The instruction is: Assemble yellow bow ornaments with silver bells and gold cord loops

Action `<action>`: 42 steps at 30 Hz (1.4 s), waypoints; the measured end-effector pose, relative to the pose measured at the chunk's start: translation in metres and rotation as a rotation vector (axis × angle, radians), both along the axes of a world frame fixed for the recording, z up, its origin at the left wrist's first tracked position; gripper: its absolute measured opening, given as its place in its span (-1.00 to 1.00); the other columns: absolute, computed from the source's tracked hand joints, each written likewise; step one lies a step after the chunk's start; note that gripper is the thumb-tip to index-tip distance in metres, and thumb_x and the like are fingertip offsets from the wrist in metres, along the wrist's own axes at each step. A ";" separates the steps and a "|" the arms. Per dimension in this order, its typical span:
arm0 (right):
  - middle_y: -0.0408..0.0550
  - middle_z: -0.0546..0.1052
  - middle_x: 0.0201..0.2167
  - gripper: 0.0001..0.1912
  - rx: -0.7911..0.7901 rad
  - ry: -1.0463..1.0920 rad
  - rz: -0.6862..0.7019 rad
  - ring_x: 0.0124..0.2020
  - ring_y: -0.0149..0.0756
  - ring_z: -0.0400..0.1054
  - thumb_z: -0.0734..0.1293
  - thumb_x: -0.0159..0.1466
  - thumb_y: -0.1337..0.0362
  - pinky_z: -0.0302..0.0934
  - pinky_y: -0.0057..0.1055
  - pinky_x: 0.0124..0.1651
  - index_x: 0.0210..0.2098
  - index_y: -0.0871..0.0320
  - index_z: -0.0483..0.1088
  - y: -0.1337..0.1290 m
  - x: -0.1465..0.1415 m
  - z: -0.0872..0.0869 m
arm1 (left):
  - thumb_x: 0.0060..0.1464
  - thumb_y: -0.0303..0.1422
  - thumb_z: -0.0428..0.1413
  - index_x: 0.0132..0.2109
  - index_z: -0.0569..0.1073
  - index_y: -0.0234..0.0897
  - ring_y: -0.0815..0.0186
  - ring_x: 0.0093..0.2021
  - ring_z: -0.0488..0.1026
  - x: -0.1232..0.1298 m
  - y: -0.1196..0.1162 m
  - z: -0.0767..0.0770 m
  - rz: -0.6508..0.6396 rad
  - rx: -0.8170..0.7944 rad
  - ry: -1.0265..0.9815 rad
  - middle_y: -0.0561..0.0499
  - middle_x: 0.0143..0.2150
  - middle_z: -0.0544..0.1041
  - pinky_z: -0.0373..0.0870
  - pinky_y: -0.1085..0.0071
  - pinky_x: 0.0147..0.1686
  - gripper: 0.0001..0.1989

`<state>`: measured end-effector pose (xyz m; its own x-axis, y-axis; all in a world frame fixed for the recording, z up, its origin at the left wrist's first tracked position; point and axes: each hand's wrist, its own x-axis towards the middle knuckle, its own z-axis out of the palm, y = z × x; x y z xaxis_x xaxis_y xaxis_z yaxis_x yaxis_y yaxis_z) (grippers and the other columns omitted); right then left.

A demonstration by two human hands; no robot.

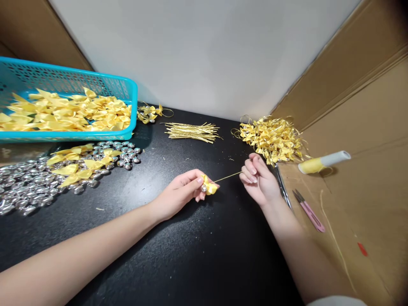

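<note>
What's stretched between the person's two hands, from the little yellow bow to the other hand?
In the head view, a thin gold wire runs taut from the yellow bow pinched in the left hand to the right hand, above bare black table.

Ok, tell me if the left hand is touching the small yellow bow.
Touching. The head view shows the left hand pinching the small yellow bow between thumb and fingers, with no gap; the right hand pulls the gold string running from it.
</note>
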<state>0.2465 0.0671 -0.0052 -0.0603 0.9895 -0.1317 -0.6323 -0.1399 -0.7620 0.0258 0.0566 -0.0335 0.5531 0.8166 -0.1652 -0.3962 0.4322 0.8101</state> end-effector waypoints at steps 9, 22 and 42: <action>-0.27 0.15 -0.62 -0.78 -0.173 0.027 0.030 -0.66 -0.54 0.00 0.18 0.29 0.49 0.07 -0.65 -0.58 -0.39 0.17 0.41 0.002 -0.008 -0.009 | 0.10 -0.26 0.24 -0.33 0.49 -0.36 0.49 -0.51 0.38 -0.004 0.003 0.003 -0.056 -0.082 -0.140 -0.12 -0.33 0.66 0.27 0.59 -0.48 -0.78; -0.30 -0.01 -0.67 -0.59 -0.322 0.075 -0.005 -0.68 -0.51 -0.15 0.02 0.40 0.46 -0.05 -0.62 -0.63 -0.50 0.20 0.31 0.000 -0.020 -0.007 | -0.01 -0.24 0.32 -0.30 0.61 -0.34 0.37 -0.37 0.53 -0.007 -0.005 0.007 -0.273 0.131 0.174 -0.04 -0.37 0.64 0.39 0.50 -0.32 -0.77; -0.27 0.02 -0.58 -0.77 -0.214 0.120 0.011 -0.63 -0.45 -0.07 0.14 0.27 0.50 0.09 -0.58 -0.53 -0.42 0.14 0.31 0.000 -0.009 0.000 | 0.24 -0.48 0.03 -0.03 0.55 -0.22 0.22 -0.21 0.58 -0.011 -0.018 0.001 -0.090 1.408 0.672 -0.14 -0.02 0.63 0.50 0.33 -0.21 -0.75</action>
